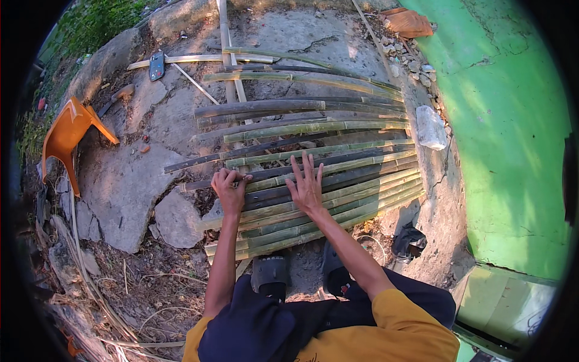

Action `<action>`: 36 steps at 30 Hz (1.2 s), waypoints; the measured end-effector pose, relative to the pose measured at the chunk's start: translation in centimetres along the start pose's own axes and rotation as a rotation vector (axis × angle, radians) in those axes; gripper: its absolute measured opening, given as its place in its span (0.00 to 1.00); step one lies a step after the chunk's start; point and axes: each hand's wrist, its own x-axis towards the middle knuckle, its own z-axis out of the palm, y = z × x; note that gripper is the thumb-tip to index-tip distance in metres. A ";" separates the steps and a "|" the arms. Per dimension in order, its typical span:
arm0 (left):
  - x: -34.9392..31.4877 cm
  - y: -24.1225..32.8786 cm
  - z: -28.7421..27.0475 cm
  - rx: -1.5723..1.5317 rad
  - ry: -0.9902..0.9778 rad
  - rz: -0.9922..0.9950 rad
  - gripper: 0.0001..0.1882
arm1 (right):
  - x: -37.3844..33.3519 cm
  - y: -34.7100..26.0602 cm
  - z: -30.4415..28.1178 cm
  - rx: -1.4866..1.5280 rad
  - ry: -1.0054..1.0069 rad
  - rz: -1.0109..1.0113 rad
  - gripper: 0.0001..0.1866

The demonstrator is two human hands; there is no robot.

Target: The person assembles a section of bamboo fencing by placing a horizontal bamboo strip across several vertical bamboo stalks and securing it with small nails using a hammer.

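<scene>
Many split bamboo strips (338, 175), green and dark brown, lie side by side on the ground in front of me. My left hand (228, 190) is curled near their left ends, its fingers closed round a dark bamboo strip (198, 185). The exact grip is partly hidden by the hand. To its right, my right hand (307, 188) rests on the strips with its fingers spread, holding nothing. The nearer strips (313, 226) sit tightly together; the farther ones (259, 108) have gaps between them. Lengthwise bamboo poles (226, 36) run beneath the far strips.
An orange plastic chair (69, 136) lies tipped at left. Beyond it are a dark-bladed tool (117, 98) and a phone (157, 65). A white block (430, 128) and rubble (410, 60) border the green floor (500, 145). A black bag (409, 241) lies near my feet.
</scene>
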 end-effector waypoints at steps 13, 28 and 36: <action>-0.1 -0.1 0.6 0.008 -0.028 0.008 0.14 | -1.4 -0.8 0.1 -0.008 -0.001 0.010 0.39; 0.5 -1.0 -0.4 0.080 -0.017 0.076 0.13 | -18.9 18.1 -9.0 -0.054 0.237 1.207 0.21; 0.4 -0.1 0.4 0.022 -0.031 0.019 0.16 | -32.5 18.4 -10.1 -0.260 -0.107 1.262 0.05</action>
